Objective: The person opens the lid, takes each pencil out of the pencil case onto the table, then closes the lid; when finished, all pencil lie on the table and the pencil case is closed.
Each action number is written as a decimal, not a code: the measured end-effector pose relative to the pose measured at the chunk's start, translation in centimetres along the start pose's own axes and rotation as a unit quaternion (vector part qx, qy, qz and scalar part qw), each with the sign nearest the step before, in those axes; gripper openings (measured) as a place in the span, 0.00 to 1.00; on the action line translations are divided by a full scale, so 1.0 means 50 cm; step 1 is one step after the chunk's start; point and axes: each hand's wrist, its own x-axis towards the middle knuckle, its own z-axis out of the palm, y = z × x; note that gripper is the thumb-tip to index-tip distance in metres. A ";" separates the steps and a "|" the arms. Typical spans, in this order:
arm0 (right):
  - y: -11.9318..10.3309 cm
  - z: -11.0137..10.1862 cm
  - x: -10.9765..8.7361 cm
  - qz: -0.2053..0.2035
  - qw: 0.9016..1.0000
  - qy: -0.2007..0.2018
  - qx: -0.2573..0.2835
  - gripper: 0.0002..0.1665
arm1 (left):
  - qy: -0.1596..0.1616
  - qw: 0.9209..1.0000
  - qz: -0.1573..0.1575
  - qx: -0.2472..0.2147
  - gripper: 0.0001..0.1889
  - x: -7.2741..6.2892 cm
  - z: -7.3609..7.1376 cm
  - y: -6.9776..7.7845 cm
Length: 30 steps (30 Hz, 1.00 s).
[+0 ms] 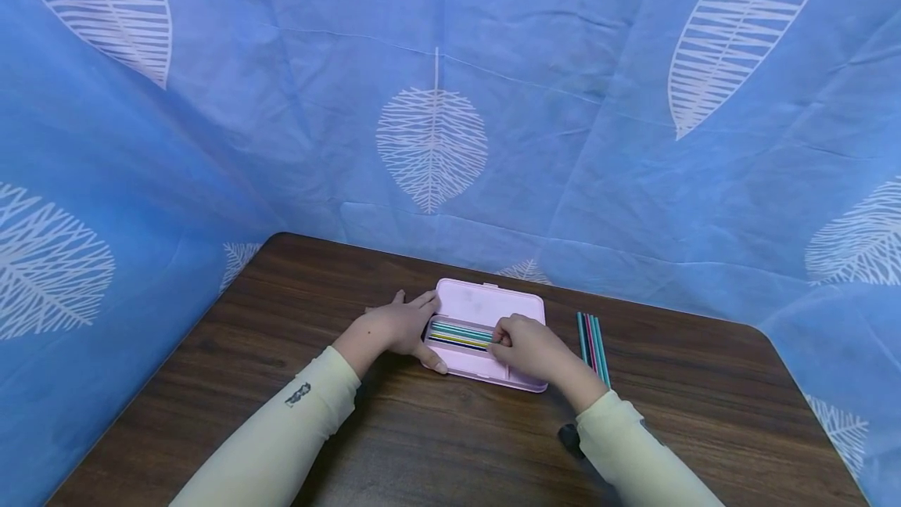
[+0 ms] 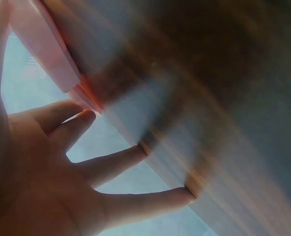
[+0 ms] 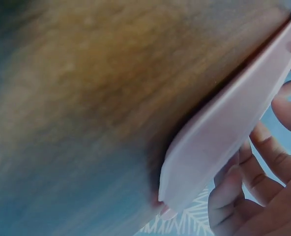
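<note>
A pink pencil case (image 1: 490, 303) lies unfolded on the table, its lid toward the back. Several colored pencils (image 1: 461, 332), teal, yellow and dark, lie lengthwise in its inner tray. My left hand (image 1: 401, 329) spreads its fingers along the case's left side, thumb at the front left corner; in the left wrist view, the fingers (image 2: 150, 199) look straight and apart. Over the right part of the case, my right hand (image 1: 529, 346) has bent fingers at the pencils' right ends. Whether it pinches a pencil is hidden in all views.
Several more pencils (image 1: 594, 346), teal and dark pink among them, lie side by side on the table right of the case. A small black object (image 1: 570, 440) shows beside the right sleeve. The dark wooden table (image 1: 450, 444) meets a blue leaf-patterned cloth (image 1: 563, 178) at the back.
</note>
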 end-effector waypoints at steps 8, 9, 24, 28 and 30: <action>-0.020 0.012 0.011 -0.009 0.999 0.002 -0.043 0.12 | -0.004 1.000 0.000 0.006 0.66 0.003 0.000 -0.001; -0.024 0.013 0.012 -0.007 0.999 0.000 -0.049 0.12 | -0.006 1.000 0.000 0.007 0.66 0.003 0.000 -0.001; -0.042 0.021 0.023 -0.020 1.000 -0.020 -0.011 0.05 | -0.006 1.000 0.003 0.009 0.65 0.000 -0.002 0.001; -0.045 0.022 0.021 -0.017 1.000 -0.012 -0.023 0.04 | -0.007 1.000 0.001 0.008 0.65 -0.001 -0.003 0.003; -0.046 0.022 0.020 -0.014 0.999 -0.011 -0.028 0.04 | -0.008 1.000 0.000 0.008 0.65 -0.001 -0.003 0.003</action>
